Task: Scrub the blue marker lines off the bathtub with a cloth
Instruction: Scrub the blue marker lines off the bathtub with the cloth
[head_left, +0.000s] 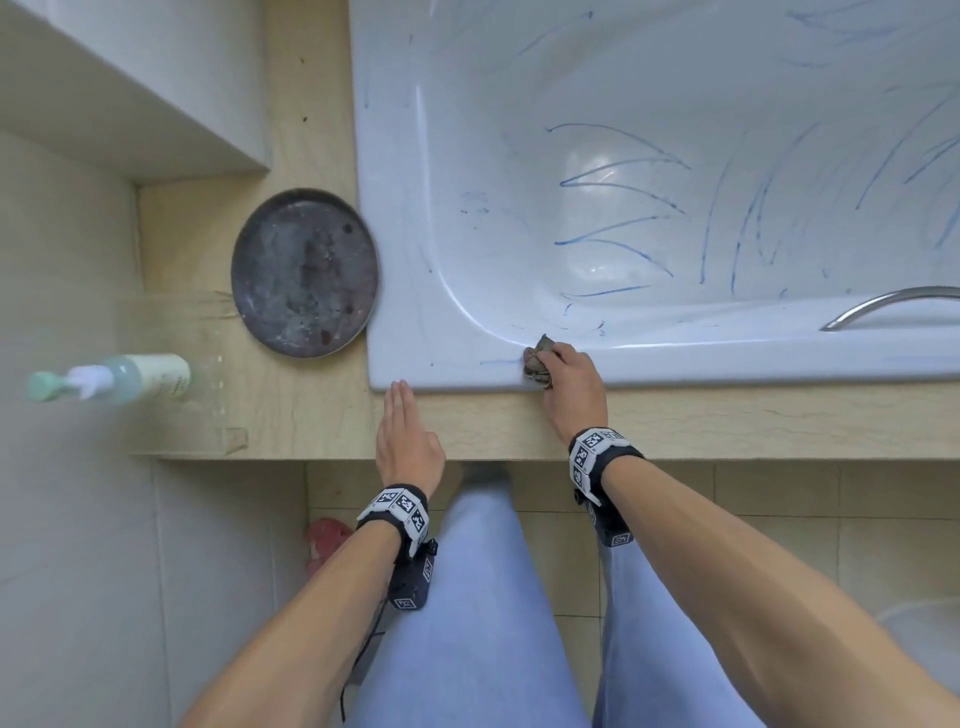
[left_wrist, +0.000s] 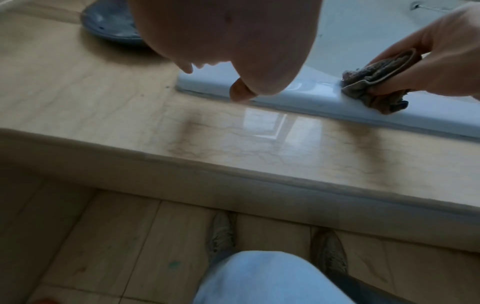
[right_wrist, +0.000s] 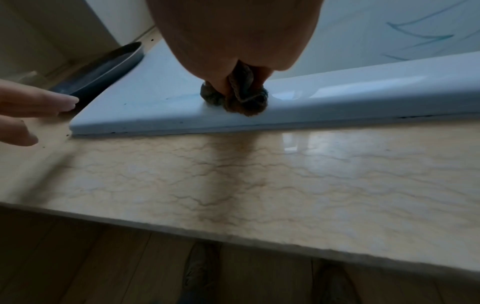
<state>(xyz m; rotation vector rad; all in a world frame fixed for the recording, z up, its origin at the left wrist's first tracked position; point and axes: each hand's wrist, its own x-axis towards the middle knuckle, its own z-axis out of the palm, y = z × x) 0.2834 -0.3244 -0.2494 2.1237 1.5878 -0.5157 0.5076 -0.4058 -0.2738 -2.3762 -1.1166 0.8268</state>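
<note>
The right hand (head_left: 570, 387) hides most of the crumpled grey-brown cloth (head_left: 538, 361); only a bunched wad shows past the fingers, which curl tightly round it. The wad has no clear long axis and protrudes toward the near left corner of the pale blue-white glossy bathtub (head_left: 675, 374). It presses on the tub's near rim, at the right end of a faint blue marker line (head_left: 498, 361) that runs lengthwise along that rim. Further blue marker strokes (head_left: 618, 182) cross the tub's inner wall; the far end of the tub is cut off. The left hand (head_left: 405, 441) holds nothing, fingers straight and together, over the beige marble ledge (head_left: 727, 421) beside the tub's corner; contact cannot be confirmed. A round dark metal dish (head_left: 305, 273) touches the tub's left rim.
</note>
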